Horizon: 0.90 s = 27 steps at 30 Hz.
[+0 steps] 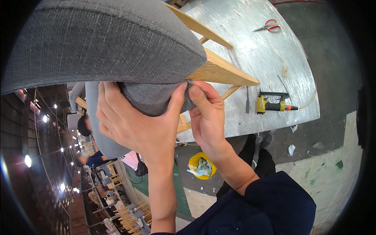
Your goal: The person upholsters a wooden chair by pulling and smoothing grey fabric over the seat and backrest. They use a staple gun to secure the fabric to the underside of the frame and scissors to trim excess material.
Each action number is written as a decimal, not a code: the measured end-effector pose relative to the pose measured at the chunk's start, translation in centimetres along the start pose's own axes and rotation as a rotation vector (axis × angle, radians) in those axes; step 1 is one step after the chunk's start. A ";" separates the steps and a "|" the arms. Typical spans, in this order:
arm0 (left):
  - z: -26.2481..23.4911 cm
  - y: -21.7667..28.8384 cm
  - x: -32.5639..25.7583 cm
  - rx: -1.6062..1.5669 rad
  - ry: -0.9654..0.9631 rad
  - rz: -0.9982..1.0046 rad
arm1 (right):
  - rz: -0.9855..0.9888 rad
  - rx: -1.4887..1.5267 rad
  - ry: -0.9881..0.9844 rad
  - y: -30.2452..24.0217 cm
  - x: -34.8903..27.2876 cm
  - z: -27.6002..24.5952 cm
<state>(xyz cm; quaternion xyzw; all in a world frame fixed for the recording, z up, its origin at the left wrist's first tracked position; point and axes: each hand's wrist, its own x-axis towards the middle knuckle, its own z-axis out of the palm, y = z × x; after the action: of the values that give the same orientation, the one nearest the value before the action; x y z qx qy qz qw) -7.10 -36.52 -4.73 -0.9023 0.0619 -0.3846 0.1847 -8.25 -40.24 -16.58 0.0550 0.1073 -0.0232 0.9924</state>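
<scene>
A grey upholstered chair (113, 43) with pale wooden legs (223, 66) lies over on the work table. At its lower corner, beside a leg, my right hand (205, 113) pinches the edge of the grey fabric (190, 102) between thumb and fingers. My left hand (137, 121) spans the grey padded part below the seam; its thumb presses at the same corner, close to my right thumb. The fingers of that hand are spread along the padding, with their tips partly hidden behind it.
On the film-covered table (243, 43) lie red-handled scissors (270, 26), a yellow and black staple gun (274, 102) with an air hose, and a thin dark tool (247, 100). A yellow bucket (212, 172) of scraps stands on the floor. Other people (96, 158) are at the left, near stacked chair parts.
</scene>
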 end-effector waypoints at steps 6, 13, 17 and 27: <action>0.4 0.2 -0.3 -0.019 0.030 -0.020 | 0.188 0.098 0.083 0.6 1.0 1.9; -0.3 -0.2 -0.3 -0.033 -0.038 -0.023 | -0.075 -0.218 0.088 -0.2 -1.7 0.3; -0.6 -0.1 -0.2 -0.063 -0.064 -0.054 | -0.393 -0.578 0.064 -0.5 -2.8 0.4; 0.0 0.4 -0.3 -0.059 0.029 -0.052 | -0.130 -0.023 0.074 1.9 -0.1 0.7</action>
<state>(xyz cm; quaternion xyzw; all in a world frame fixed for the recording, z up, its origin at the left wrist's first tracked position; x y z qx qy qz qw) -7.25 -36.78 -5.09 -0.9030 0.0525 -0.4003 0.1471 -8.13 -38.40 -15.72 0.0372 0.1475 -0.0843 0.9848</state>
